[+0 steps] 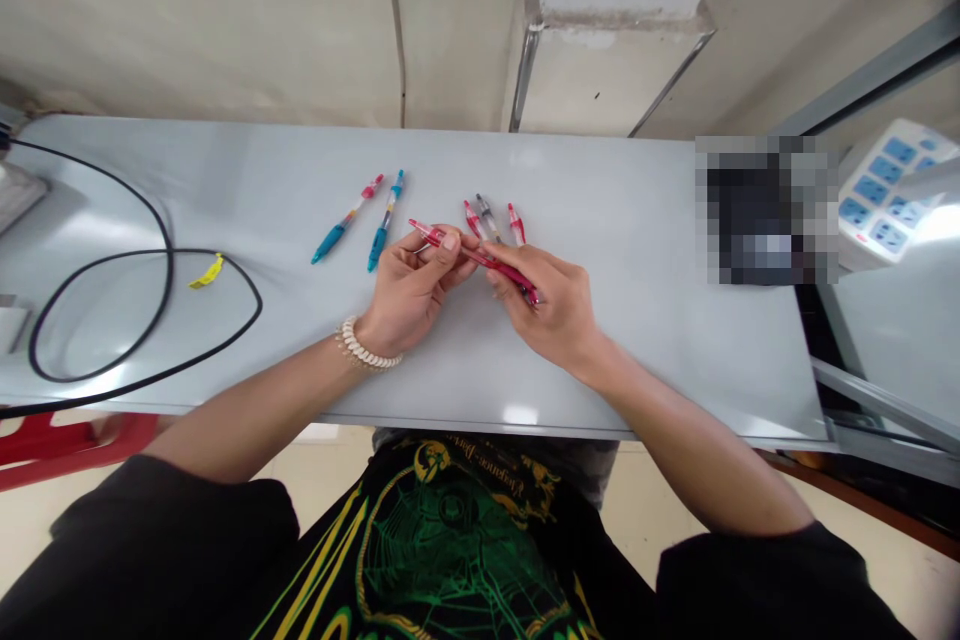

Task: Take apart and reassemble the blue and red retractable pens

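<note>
Over the middle of the grey table (660,320), my left hand (411,292) pinches the clear and red end of a red pen (429,232). My right hand (551,305) is closed round the pen's other, darker red end. Whether both hands hold one pen or two separate parts cannot be told. Just beyond the fingers lie a red pen (472,218), a grey pen (486,212) and another red pen (517,224), their lower parts partly hidden. Left of them rest a pen with a pink tip and teal grip (348,220) and a blue pen (386,220).
A black cable (169,265) with a yellow tag (207,272) loops across the table's left side. A blurred dark object (754,220) sits at the right end, beside a white power strip (889,190). A red stool (75,445) shows below left.
</note>
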A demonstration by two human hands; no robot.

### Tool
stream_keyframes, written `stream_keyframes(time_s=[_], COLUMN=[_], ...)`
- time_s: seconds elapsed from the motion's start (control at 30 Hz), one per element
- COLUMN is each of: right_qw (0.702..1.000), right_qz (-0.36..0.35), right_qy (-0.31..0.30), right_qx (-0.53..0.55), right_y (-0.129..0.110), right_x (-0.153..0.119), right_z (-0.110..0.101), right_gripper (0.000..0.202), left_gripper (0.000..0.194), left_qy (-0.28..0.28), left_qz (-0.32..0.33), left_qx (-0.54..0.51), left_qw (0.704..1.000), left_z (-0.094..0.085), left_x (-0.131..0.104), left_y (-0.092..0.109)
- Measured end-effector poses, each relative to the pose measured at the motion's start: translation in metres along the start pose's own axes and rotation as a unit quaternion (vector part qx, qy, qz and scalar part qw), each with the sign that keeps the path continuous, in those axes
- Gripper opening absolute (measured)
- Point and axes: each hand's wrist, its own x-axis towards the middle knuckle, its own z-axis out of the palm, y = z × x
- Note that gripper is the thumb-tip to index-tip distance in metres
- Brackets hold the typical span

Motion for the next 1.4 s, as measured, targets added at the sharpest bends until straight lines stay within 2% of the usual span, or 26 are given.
stream_keyframes(time_s=[0.1,0.27,0.5,0.8,1.4], right_qw=[0.996,0.994,0.995,0.997,0.996], right_qz=[-0.063,-0.035,-0.022,-0.023,-0.014], right_qy=[0.018,0.025,0.056,0.034,0.042], right_qx=[-0.065,-0.098,-0.080,-0.063,-0.083], right_y=[0.003,0.002,-0.004,-0.003,-0.004], right_x=[0.000,0.005,0.009,0.006,0.006], right_z=[-0.004,-0.017,-0.023,-0.019,-0.021], right_gripper=[0.028,0.028,0.027,0.026,0.025], left_gripper=[0.029,0.011,0.014,0.018,0.013], left_qy=[0.030,0.075,0.068,0.050,0.049], left_qz=[0.015,0.024,0.042,0.006,0.008], left_qx=[0.010,0.001,0.015,0.023,0.013], left_qw=[0.999,0.997,0.997,0.998,0.999], left_z=[-0.003,-0.008,-0.015,-0.012,-0.010], left_x=[0.004,0.011,0.015,0.011,0.009], left_y=[0.001,0.011,0.015,0.016,0.019])
